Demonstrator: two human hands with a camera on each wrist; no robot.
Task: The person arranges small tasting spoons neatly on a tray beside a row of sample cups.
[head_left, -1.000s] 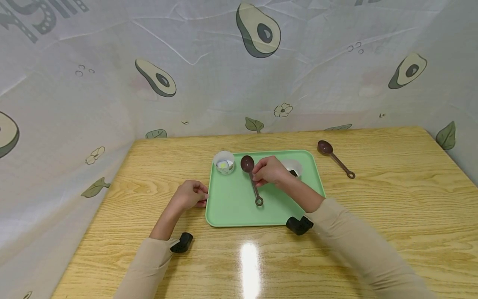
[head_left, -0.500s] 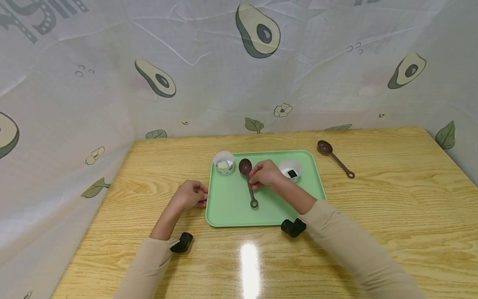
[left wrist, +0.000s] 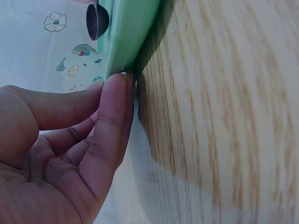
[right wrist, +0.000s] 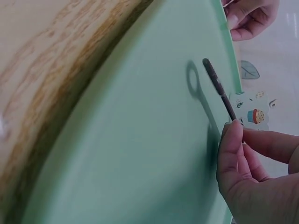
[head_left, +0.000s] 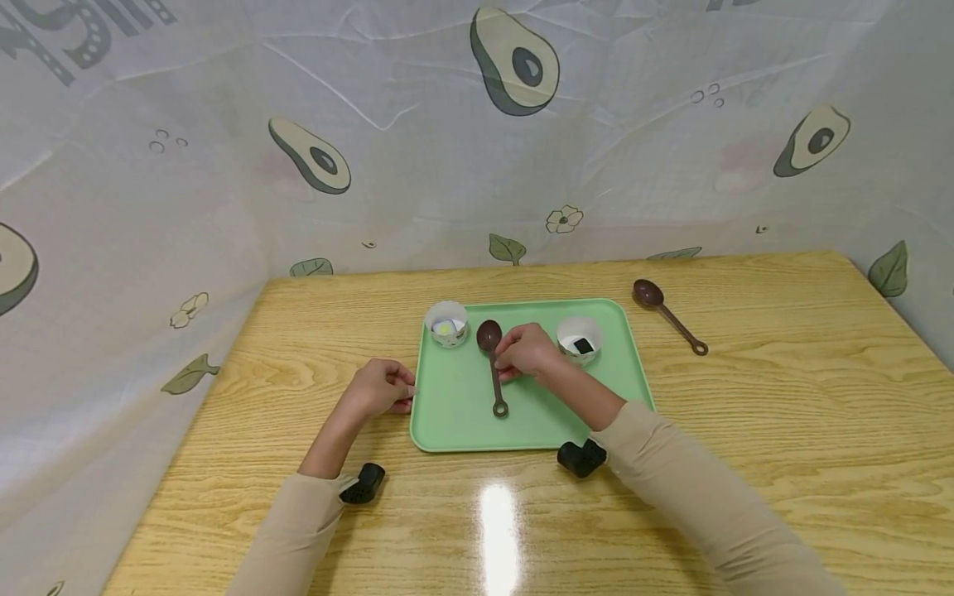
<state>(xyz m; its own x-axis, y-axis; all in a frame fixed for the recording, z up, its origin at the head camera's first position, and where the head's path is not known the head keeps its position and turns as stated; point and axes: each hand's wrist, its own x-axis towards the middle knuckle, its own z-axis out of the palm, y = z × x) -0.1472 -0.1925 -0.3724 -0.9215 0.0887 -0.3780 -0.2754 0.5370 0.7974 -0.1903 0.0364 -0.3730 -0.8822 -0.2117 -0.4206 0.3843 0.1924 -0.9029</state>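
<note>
A dark brown spoon (head_left: 489, 336) is pinched by its handle between the thumb and fingers of my right hand (head_left: 527, 351). In the right wrist view the spoon handle (right wrist: 219, 86) stands apart from its shadow, just above the light green tray (head_left: 455, 406). My left hand (head_left: 377, 387) pinches the tray's left rim, as the left wrist view shows with the fingers (left wrist: 108, 107) at the edge. On the tray, a paper cup (head_left: 447, 324) at back left holds a pale piece with a yellow-green patch. Another paper cup (head_left: 579, 341) at right holds a black-and-white piece.
A second brown spoon (head_left: 667, 314) lies on the wooden table (head_left: 790, 372), right of the tray. Behind the table hangs a pale cloth (head_left: 417, 165) printed with avocados. Black devices are worn at both wrists.
My right hand has moved slightly left and toward me with the spoon, whose handle now points more straight toward me. The right cup's contents have come into view. My left hand stays put.
</note>
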